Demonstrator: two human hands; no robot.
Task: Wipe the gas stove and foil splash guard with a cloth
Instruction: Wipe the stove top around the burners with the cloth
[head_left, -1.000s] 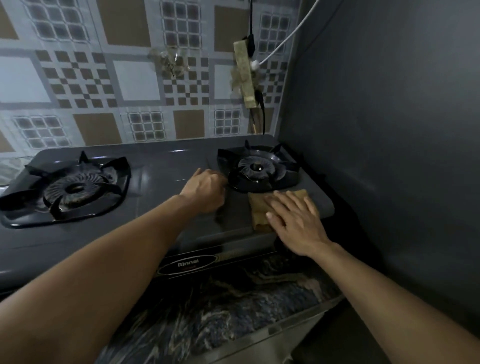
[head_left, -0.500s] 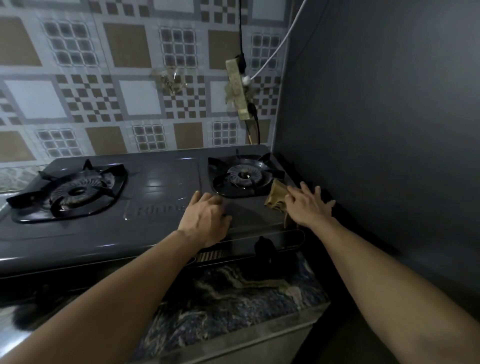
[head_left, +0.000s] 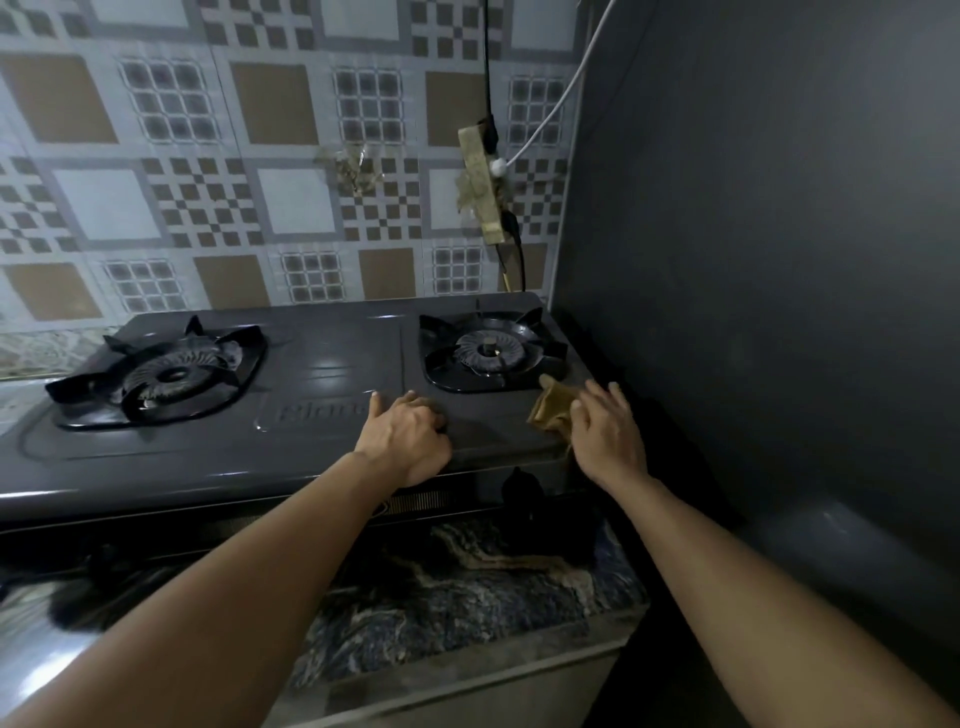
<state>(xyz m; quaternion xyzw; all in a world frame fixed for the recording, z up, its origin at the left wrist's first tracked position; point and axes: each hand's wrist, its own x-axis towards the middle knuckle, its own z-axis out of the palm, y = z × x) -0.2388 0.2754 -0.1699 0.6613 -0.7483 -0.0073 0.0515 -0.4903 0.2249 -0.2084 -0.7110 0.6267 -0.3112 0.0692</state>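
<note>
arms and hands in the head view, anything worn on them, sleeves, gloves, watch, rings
Both forearms are bare as far as the frame shows: no sleeves reach into view. The left hand and right hand wear no gloves. No watch or band shows at either wrist, and no ring can be made out on the fingers that show.

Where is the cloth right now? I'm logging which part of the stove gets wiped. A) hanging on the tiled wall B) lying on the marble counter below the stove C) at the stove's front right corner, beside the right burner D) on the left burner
C: the right hand holds the bunched cloth on the stove top at its front right corner, just in front of the right burner.
</note>
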